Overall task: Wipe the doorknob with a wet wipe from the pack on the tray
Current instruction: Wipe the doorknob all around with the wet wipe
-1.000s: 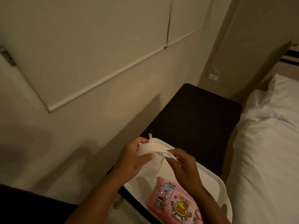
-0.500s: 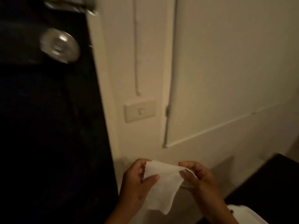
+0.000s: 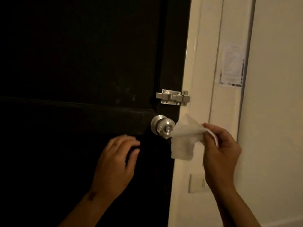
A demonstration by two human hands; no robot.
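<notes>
**Wipe in hand, at the knob — rubbing not yet under way**

Progress. You have the wet wipe [image 3: 183, 138] out and carried over to the door [image 3: 82, 63]; the pack and tray are out of view. What is left, by my reading, is the whole of the wiping: getting the cloth round the doorknob [image 3: 162, 126] and working it over the metal.

Where the wipe is. It hangs in the air just right of the knob, over the edge of the door and the pale frame [image 3: 196, 63]. Its left edge overlaps the knob's right rim in this view; whether it touches or only sits in front, I cannot tell.

Your right hand [image 3: 219, 149]. Fingers [image 3: 211, 128] pinched together on the wipe's right end, thumb underneath. The cloth is bunched at the pinch and fans out to the left.

Your left hand [image 3: 118, 159]. Empty, fingers loosely spread and a little curled, low and left of the knob, over the dark door panel. Contact with the door cannot be judged.

Orientation. The wipe's long axis runs roughly left to right from the pinch toward the knob, with a loose flap drooping down from the middle. The free end points left, at the knob. The knob's stem points out of the door toward you, its face angled slightly down and right.

Also noted: a metal slide bolt [image 3: 173, 97] above the knob, a posted paper [image 3: 232, 66] far right on the frame, a wall switch [image 3: 197, 183] below.
</notes>
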